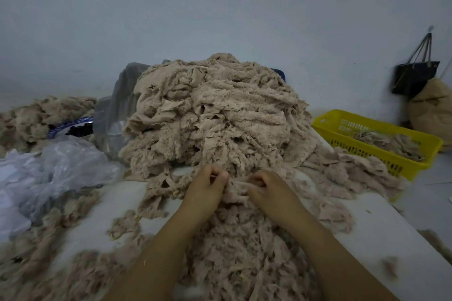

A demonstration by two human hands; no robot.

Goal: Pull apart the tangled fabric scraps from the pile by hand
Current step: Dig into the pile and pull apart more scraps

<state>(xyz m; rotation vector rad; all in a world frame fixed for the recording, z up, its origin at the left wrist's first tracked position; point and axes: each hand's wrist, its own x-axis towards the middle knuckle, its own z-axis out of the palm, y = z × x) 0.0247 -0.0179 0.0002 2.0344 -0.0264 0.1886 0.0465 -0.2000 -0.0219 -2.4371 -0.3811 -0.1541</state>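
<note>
A tall pile of tangled beige fabric scraps [220, 112] rises on the white table [381, 234] in front of me. At its foot, my left hand [208, 186] and my right hand [269, 188] sit close together, each with fingers curled and pinching the same beige scrap [236, 189] stretched between them. Loose pulled-apart scraps [244, 252] spread toward me between my forearms, which hide part of them.
A yellow plastic basket [327, 127] holding some scraps stands at the right. Crumpled clear plastic bags [53, 166] lie at the left, a further scrap heap [36, 117] and a blue-rimmed plate [68, 126] behind them. A black bag [413, 78] hangs on the wall.
</note>
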